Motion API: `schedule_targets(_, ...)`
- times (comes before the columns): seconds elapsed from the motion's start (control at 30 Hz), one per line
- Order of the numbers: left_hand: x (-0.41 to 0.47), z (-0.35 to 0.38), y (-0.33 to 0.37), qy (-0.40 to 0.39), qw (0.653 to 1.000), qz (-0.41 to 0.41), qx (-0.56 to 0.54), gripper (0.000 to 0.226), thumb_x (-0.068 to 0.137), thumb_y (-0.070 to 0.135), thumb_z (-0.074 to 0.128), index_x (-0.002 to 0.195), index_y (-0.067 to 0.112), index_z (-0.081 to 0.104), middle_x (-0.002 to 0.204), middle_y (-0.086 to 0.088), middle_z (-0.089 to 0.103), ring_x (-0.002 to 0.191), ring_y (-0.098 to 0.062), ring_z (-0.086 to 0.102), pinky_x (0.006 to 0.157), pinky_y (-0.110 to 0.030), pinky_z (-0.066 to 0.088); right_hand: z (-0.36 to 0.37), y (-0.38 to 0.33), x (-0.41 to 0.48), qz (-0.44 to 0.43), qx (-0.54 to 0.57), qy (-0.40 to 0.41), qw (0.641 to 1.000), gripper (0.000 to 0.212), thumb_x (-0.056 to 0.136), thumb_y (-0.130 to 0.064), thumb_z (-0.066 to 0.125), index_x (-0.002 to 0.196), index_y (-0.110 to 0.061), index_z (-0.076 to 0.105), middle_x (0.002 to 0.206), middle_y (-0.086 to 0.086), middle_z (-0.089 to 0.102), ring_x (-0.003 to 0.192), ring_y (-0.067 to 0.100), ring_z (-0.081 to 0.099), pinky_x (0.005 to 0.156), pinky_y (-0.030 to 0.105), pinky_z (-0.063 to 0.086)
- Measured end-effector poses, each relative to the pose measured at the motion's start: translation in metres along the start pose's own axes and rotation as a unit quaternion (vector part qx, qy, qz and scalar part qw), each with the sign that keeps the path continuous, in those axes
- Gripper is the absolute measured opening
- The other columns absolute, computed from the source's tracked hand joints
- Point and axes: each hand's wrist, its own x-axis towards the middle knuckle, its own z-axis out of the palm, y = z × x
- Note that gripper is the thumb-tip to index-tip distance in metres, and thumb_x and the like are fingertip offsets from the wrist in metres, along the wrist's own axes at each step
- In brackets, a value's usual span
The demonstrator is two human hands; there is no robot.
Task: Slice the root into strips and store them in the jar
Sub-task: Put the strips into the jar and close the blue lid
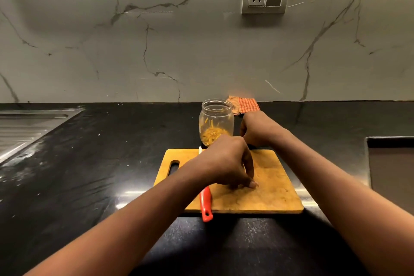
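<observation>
Firstly, board edges: the cutting board (pixel 275 186) is laid flat on the black worktop (pixel 89 163), with a slot handle cut in its left end.
Room to the left: a broad stretch of worktop lies between the board and the steel drainboard (pixel 24 127).
Room to the right: a narrower strip of worktop is left between the board and a steel recess (pixel 392 163).
Room behind: the jar (pixel 216 119) stands upright and lidless just beyond the board's far edge; a checked cloth (pixel 246 104) is lodged against the wall behind it.
Task item: yellow strips (pixel 211 134) are heaped in the bottom of the jar, and a few are stuck to its inner wall.
Knife: the knife (pixel 206 204) is laid on the board's left half. Its red handle overhangs the near edge, its white blade points away, and its middle is hidden by the left forearm.
Left hand: the left hand (pixel 226 161) is held over the board, knuckles up and fingers bent downward, with the fingertips (pixel 252 184) gathered on the wood. Whether anything is pinched cannot be told.
Right hand: the right hand (pixel 255 127) is extended past the board's far edge, just right of the jar, with only its back seen. The fingers are hidden, so its grip cannot be told.
Hands, relation: they are held apart, the right beyond the left.
</observation>
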Motion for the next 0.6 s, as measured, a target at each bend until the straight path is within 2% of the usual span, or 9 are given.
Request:
schedule_targets(0.07, 0.000, -0.002, 0.001, -0.005, 1.000, -0.002, 0.001, 0.013, 0.079, 0.017, 0.080, 0.091, 0.011, 0.077, 0.076, 0.002, 0.072, 0.072, -0.013, 0.072, 0.074, -0.030, 0.061, 0.000, 0.000, 0.001, 0.002, -0.002, 0.001, 1.000, 0.018, 0.079, -0.010, 0.073, 0.097, -0.009, 0.071, 0.087, 0.004, 0.066, 0.080, 0.016, 0.063, 0.066, 0.023, 0.055)
schedule_targets(0.13, 0.001, -0.003, 0.001, -0.005, 1.000, -0.006, 0.006, 0.010, 0.080, 0.012, 0.079, 0.090, 0.011, 0.078, 0.075, 0.004, 0.071, 0.073, -0.010, 0.070, 0.076, -0.030, 0.061, 0.000, -0.001, 0.000, 0.002, -0.004, 0.002, 1.000, 0.018, 0.080, -0.009, 0.072, 0.097, -0.008, 0.071, 0.087, 0.005, 0.066, 0.079, 0.016, 0.063, 0.064, 0.023, 0.054)
schedule_targets(0.2, 0.001, -0.004, 0.002, -0.010, 1.000, -0.011, 0.004, 0.010, 0.080, 0.007, 0.078, 0.090, 0.009, 0.078, 0.081, 0.000, 0.073, 0.078, -0.013, 0.071, 0.077, -0.033, 0.061, -0.001, -0.002, -0.003, 0.004, 0.001, 0.010, 1.000, 0.015, 0.080, -0.008, 0.071, 0.095, -0.008, 0.071, 0.086, 0.004, 0.066, 0.079, 0.016, 0.063, 0.060, 0.021, 0.053)
schedule_targets(0.33, 0.002, -0.004, 0.001, -0.005, 1.000, -0.011, -0.003, 0.011, 0.080, 0.004, 0.076, 0.090, 0.008, 0.076, 0.085, -0.003, 0.073, 0.080, -0.016, 0.072, 0.075, -0.035, 0.062, -0.008, 0.001, -0.018, -0.001, 0.024, 0.020, 0.999, 0.013, 0.077, -0.005, 0.073, 0.077, -0.017, 0.067, 0.079, -0.001, 0.065, 0.071, 0.009, 0.060, 0.051, 0.015, 0.044)
schedule_targets(0.47, 0.003, -0.002, -0.003, 0.011, 0.999, -0.011, -0.036, 0.011, 0.077, 0.008, 0.080, 0.087, 0.007, 0.076, 0.083, -0.003, 0.074, 0.074, -0.012, 0.071, 0.070, -0.025, 0.061, -0.023, 0.003, -0.050, -0.017, 0.062, -0.038, 0.997, 0.009, 0.078, -0.007, 0.074, 0.080, -0.016, 0.072, 0.078, -0.003, 0.069, 0.065, 0.008, 0.067, 0.061, 0.020, 0.056)
schedule_targets(0.6, 0.001, -0.004, -0.010, 0.014, 0.996, -0.017, -0.091, 0.013, 0.075, 0.006, 0.081, 0.087, 0.005, 0.076, 0.081, -0.004, 0.075, 0.077, -0.017, 0.073, 0.074, -0.030, 0.062, -0.036, 0.007, -0.091, -0.051, 0.109, -0.135, 0.983, 0.010, 0.081, -0.014, 0.073, 0.091, -0.017, 0.074, 0.081, -0.003, 0.072, 0.072, 0.005, 0.069, 0.075, 0.027, 0.058)
